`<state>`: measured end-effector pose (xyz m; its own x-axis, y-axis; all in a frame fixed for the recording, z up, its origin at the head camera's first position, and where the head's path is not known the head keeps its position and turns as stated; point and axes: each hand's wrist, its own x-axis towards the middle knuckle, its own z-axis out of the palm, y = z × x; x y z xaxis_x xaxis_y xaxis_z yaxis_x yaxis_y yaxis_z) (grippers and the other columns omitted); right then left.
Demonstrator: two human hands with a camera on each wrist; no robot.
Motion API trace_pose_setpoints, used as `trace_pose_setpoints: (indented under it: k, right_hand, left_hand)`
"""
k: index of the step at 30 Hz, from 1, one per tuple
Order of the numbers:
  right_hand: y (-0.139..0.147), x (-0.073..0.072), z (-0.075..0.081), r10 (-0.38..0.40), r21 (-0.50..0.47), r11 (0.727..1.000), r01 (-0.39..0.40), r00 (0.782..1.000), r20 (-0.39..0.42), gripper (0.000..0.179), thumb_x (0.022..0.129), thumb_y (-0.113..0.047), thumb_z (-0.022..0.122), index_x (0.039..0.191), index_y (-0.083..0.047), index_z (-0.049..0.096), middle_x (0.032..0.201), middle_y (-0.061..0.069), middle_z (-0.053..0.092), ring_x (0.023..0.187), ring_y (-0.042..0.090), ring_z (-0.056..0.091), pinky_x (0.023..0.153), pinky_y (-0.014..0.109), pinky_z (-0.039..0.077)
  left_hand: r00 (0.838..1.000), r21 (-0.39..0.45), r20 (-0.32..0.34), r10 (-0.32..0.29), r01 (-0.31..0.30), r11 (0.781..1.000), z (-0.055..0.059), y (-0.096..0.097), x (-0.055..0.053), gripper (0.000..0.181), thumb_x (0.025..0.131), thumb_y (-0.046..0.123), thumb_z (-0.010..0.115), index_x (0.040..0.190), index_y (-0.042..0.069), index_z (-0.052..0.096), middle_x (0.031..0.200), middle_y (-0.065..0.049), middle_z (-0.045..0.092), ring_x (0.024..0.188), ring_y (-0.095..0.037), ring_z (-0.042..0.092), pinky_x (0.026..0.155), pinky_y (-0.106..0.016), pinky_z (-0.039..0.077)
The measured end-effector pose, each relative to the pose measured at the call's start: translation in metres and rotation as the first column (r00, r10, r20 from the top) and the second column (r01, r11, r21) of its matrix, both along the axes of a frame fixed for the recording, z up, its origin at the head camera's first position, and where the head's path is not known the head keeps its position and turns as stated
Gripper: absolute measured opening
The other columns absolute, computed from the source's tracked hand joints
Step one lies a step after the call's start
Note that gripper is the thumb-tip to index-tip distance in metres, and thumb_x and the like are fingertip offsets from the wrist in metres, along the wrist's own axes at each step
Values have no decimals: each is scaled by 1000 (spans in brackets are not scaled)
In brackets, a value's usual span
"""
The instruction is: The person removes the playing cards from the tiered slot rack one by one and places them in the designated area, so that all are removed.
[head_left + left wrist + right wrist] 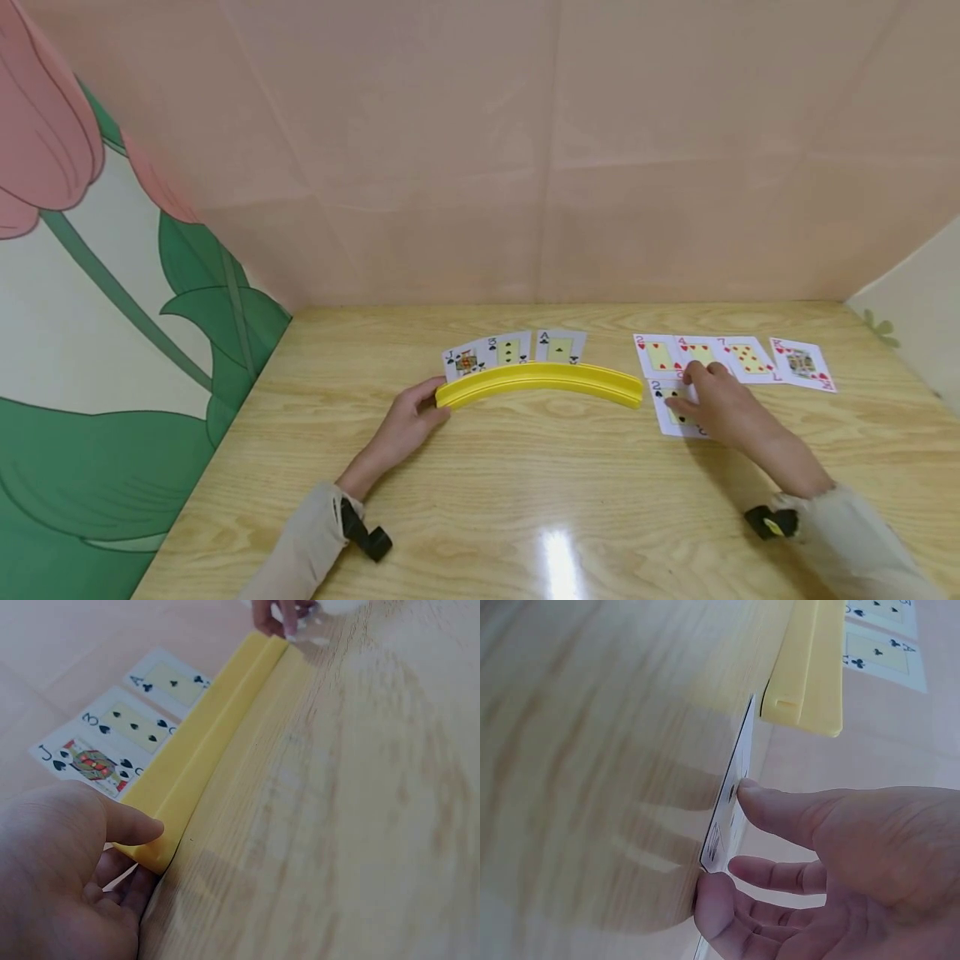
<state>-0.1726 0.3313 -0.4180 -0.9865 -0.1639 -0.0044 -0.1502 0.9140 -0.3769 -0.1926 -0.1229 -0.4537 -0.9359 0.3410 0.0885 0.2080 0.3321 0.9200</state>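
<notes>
My left hand (407,414) grips the left end of a curved yellow card holder (536,375), thumb on its near face and fingers beneath. Three playing cards stand behind that holder's front: a jack of spades (465,360), a three (512,347) and an ace of clubs (561,345). At the right, my right hand (723,408) is over a black two (670,427) lying on the table. The right wrist view shows the thumb (761,801) touching this card's face, with the fingers bent at its near edge and apart from the thumb.
A row of red cards lies behind the right hand: a two of hearts (657,354), a four (696,346), a seven (742,360) and a king (802,367). The wooden table (480,483) meets a pinkish wall (450,167) at the back.
</notes>
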Motion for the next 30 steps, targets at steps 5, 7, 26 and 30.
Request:
trace_pose_setpoints:
  k: [5, 7, 26, 30]
  right_hand:
    - [3, -2, -1, 17, -3, 1000, -17, 1000, -6, 33, 93, -23, 70, 102, 5, 54, 87, 20, 52, 75, 28, 46, 59, 34, 40]
    - [4, -3, -1, 28, -2, 1000, -28, 999, -20, 34, 94, -23, 69, 104, 7, 54, 84, 16, 53, 74, 26, 47, 59, 33, 40]
    - [-29, -2, 39, 163, -67, 979, -191, 941, -296, 26, 89, -13, 75, 108, 1, 65, 103, 18, 69, 70, 14, 61, 56, 26, 51]
    - [-41, -6, 48, 171, -83, 975, -206, 934, -313, 23, 90, -13, 74, 108, 0, 66, 103, 15, 69, 74, 17, 64, 58, 26, 53]
  left_hand:
    - [1000, 0, 15, 8, -8, 1000, 0, -1, 0, 42, 97, 2, 61, 137, 15, 60, 137, -2, 59, 122, -18, 58, 103, -43, 48]
    - [1000, -4, 15, 8, -7, 1000, 0, -1, 0, 42, 97, 3, 61, 137, 15, 59, 137, -2, 59, 122, -18, 58, 103, -42, 48]
    - [1000, -13, 5, -4, 4, 1000, 0, 0, 0, 41, 98, 4, 61, 137, 14, 60, 136, -2, 59, 122, -17, 58, 102, -41, 49]
    - [1000, -12, -2, 1, -1, 1000, 0, 0, 0, 41, 97, 3, 61, 136, 13, 60, 136, -4, 60, 122, -19, 58, 102, -43, 49]
